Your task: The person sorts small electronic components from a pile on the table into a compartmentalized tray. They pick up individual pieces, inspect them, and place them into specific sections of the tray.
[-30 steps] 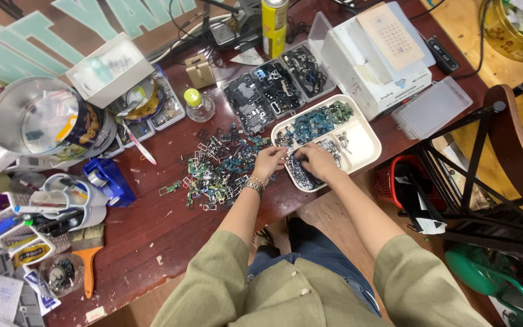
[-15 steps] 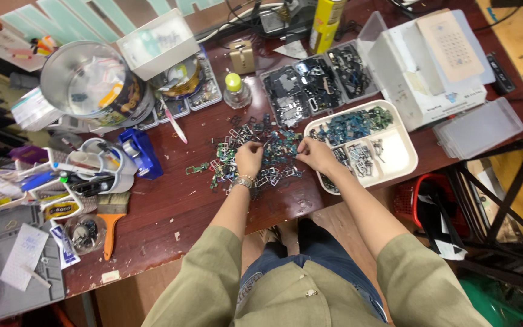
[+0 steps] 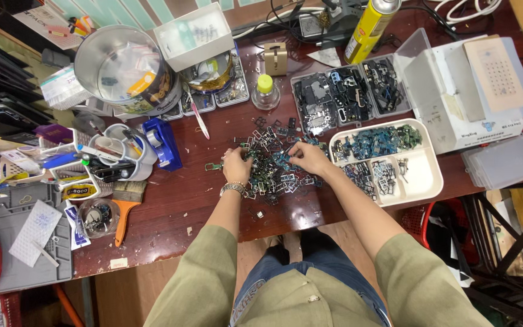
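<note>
Across the dark wooden table (image 3: 171, 206), toward its middle, lay a scattered pile of small metal and blue-green parts (image 3: 273, 160), with a white compartment tray (image 3: 422, 181) just beside it toward the right edge. Both hands rested on the pile: left hand (image 3: 236, 166) and right hand (image 3: 309, 158), fingers curled narrow, pinching small pieces.
</note>
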